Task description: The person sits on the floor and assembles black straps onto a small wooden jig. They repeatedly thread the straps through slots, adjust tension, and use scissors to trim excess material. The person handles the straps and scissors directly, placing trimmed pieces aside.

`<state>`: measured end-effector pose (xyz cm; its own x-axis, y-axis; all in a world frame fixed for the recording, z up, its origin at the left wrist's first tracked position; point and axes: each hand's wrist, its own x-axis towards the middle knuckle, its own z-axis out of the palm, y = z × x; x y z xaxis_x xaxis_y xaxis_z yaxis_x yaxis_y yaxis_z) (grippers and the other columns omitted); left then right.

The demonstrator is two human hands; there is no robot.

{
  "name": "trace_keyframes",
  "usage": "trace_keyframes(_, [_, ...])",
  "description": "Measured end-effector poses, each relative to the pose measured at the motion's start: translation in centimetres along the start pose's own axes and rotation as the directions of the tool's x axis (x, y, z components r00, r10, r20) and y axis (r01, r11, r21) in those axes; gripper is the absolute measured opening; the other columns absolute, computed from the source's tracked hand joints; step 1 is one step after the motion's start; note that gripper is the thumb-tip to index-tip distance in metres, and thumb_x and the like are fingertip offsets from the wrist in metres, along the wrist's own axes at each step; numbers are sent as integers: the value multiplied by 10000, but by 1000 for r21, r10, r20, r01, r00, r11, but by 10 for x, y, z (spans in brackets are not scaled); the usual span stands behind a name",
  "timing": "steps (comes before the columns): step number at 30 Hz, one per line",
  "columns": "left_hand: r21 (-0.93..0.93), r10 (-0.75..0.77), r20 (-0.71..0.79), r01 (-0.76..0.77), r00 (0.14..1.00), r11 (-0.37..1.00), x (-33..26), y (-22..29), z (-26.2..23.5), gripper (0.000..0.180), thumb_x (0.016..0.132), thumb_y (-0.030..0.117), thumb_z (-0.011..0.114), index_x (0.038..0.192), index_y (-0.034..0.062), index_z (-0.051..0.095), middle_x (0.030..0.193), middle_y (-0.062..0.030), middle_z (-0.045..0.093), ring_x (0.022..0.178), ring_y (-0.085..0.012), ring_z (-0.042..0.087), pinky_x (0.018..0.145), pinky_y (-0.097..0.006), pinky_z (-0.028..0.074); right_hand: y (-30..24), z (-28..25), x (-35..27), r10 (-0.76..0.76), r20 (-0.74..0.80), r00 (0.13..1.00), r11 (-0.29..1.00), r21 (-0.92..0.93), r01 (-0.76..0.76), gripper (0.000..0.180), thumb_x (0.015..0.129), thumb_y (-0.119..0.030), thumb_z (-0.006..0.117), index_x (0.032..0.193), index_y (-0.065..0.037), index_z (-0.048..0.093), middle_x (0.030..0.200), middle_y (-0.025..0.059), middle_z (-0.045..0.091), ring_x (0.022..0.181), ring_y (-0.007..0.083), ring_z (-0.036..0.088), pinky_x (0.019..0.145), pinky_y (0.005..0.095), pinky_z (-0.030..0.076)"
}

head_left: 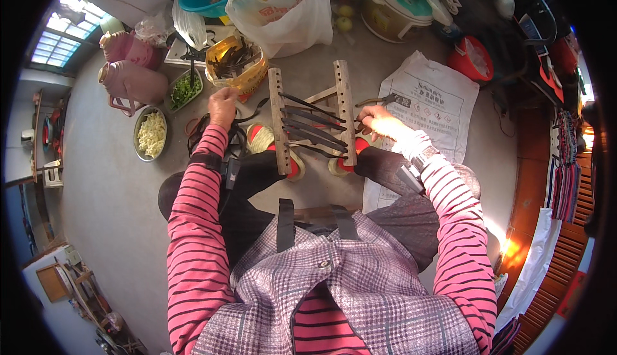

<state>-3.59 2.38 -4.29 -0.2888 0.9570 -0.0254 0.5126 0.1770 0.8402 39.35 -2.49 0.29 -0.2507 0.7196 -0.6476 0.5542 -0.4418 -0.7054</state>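
Note:
A folding stool frame (344,98) of weathered wood stands between my feet, its two rails drilled with holes. Several black straps (315,127) criss-cross between the rails. My left hand (223,106) is closed in the air left of the frame; what it holds, if anything, is hidden. A loose black strap (259,107) trails from the left rail toward that wrist, and more strap hangs beneath it. Right beside the right rail, my right hand (379,122) has its fingers drawn together, their tips partly hidden. A small dark-headed tool (389,98) lies just beyond it.
A yellow basket (250,75) of dark strips sits ahead-left, near a green tray of chopped greens (186,90) and a bowl of pale vegetables (152,134). Pink jugs (122,80) stand further left. A white sack (443,104) lies under the tool; a red bucket (471,58) stands behind.

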Motion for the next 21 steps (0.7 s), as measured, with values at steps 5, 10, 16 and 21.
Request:
trace_keyframes(5, [-89,76,183,-60,980,994,-17,13,27,174,854,78,563,959,16,688,731,-7,622,588,-105,530,562,-266,443,3,-13,-7,38,21,999,998,57,-39,327,847,-108,424,1107,48,547,1005,148,627,823,194,634,545,262,524])
trace_keyframes(10, [-92,-118,364,162,924,982,-21,20,29,214,872,75,534,1036,21,660,725,5,606,499,-75,453,447,-247,371,9,-13,-9,23,-2,1000,999,30,-23,313,857,-70,488,1144,38,550,1012,129,620,813,171,637,508,271,534])
trace_keyframes(16, [-139,-78,442,154,894,978,-20,19,36,242,877,73,525,1087,14,631,808,-17,619,509,-79,462,420,-248,369,18,-1,-14,18,48,999,993,113,-24,295,847,-108,595,1100,39,555,961,116,623,842,197,640,486,293,548])
trace_keyframes(21, [-193,-162,468,280,869,941,-25,23,41,171,875,52,552,1006,24,656,625,25,510,465,-76,412,411,-256,324,18,5,-7,-43,70,997,993,113,35,240,861,-122,598,1033,41,559,922,121,621,811,194,646,477,282,543])
